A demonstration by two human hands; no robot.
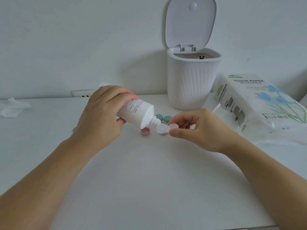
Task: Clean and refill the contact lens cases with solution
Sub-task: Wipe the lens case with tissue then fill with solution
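1. White tabletop (149, 171), far edge: bin, tissue pack.
2. Left hand (101, 113) fingers gripping tilted solution bottle (136, 113); right hand (196, 128) fingers pinching clear lens case (163, 128) mid-tabletop.
3. Refilling; next needing gentle squeeze, nozzle over well.

Soft, even daylight is filling the room.
Bin (191, 83) is casting a faint shadow leftward on the wall; edges are bowing; slight overall softness.

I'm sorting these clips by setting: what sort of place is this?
Probably a home desk or dresser top against a plain wall: a white tabletop holding a small lidded desktop bin, a pack of tissue paper and contact lens cases.
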